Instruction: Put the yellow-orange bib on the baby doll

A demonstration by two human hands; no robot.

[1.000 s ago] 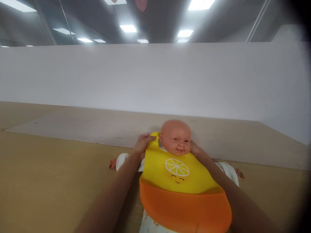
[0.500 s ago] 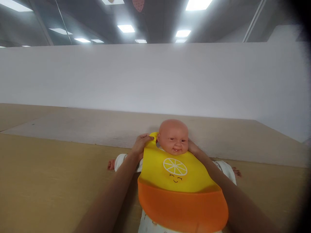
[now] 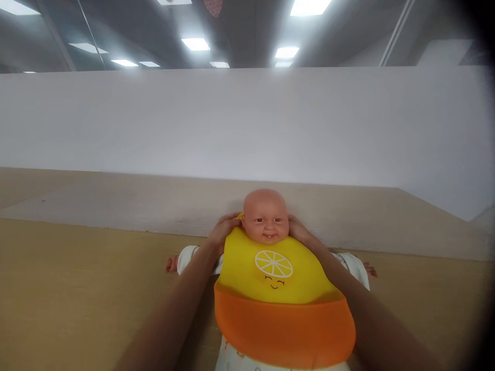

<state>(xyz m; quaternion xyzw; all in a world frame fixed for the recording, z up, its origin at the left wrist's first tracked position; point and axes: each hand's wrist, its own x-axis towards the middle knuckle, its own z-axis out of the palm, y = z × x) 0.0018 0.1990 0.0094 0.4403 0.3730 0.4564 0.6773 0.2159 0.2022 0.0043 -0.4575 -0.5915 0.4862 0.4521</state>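
Note:
A baby doll (image 3: pixel 265 210) lies face up with its arms spread, dressed in white printed clothes. Over its chest lies a bib (image 3: pixel 240 263), yellow with a lemon slice and a smiling face, and an orange catch pocket (image 3: pixel 284 330) along the bottom. My left hand (image 3: pixel 224 226) is closed on the bib's neck band beside the doll's head. On the other side, my right hand (image 3: pixel 298 228) reaches behind the doll's neck. Its fingers are hidden by the head, as is the back of the neck band.
Beneath the doll is a light wood-coloured surface (image 3: pixel 77 278), with a paler strip (image 3: pixel 154 203) behind it. A white wall (image 3: pixel 232 123) rises at the back, and above it dark glass (image 3: pixel 247 31) shows bright ceiling lights.
The doll's head has turned to face more straight up at me. My left hand has moved in closer to the neck, covering more of the band. The view has shifted slightly.

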